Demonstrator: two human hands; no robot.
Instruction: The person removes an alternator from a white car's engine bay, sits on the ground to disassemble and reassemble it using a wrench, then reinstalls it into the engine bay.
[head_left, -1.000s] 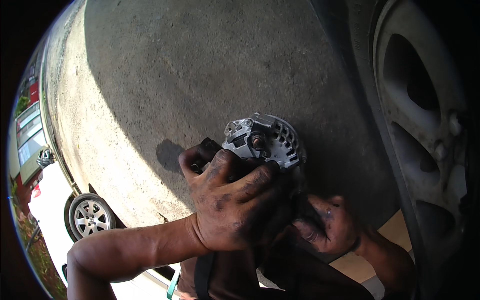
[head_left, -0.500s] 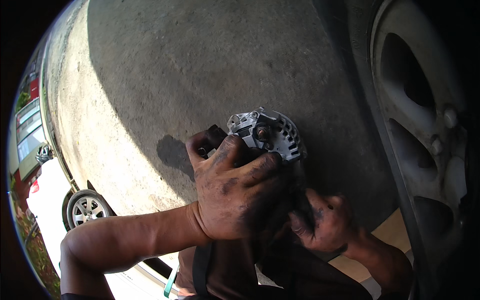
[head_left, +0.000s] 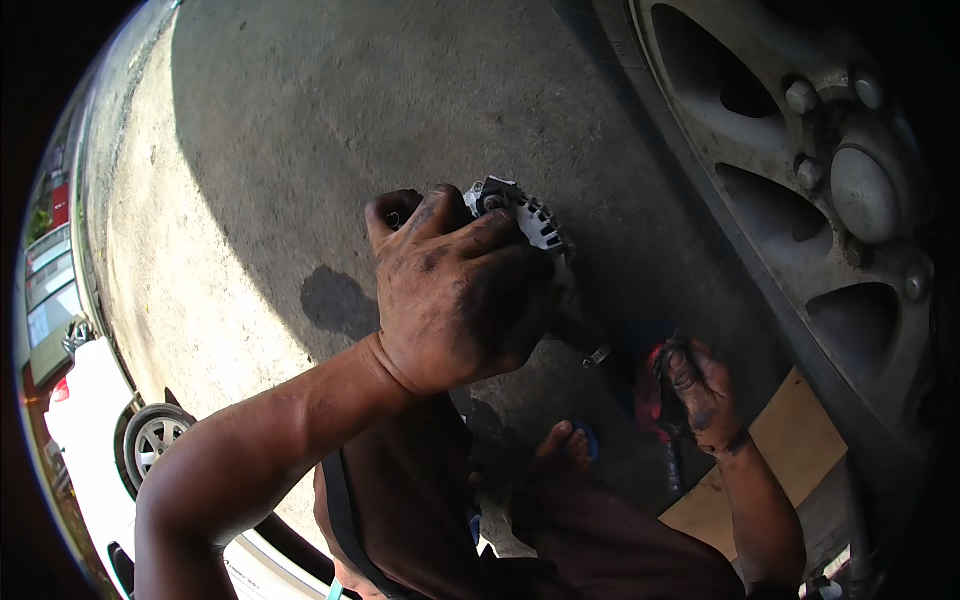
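Observation:
My left hand (head_left: pixel 462 285), smudged with black grease, is wrapped over an alternator (head_left: pixel 540 226) with a silver slotted housing. Most of the alternator's body is hidden under my palm and fingers. Below it, a dark part with a small metal end (head_left: pixel 597 357) sticks out towards the right. My right hand (head_left: pixel 705 392) is lower and further right, apart from the alternator. Its fingers are closed on a red-handled tool (head_left: pixel 655 385), whose dark shaft (head_left: pixel 674 465) points downward. The tool is blurred and partly covered, so its exact kind does not show.
A large car wheel (head_left: pixel 790 150) with exposed lug nuts stands close on the right. Tan board (head_left: pixel 770 470) lies by my right forearm. Concrete ground (head_left: pixel 380 110) carries a dark stain (head_left: pixel 338 300). A white car (head_left: pixel 95 440) is at the left. My bare toes (head_left: pixel 570 440) show below.
My right hand has come away from beside the alternator, down and to the right, with the red-handled tool now showing. My left hand and the alternator have shifted up and slightly left.

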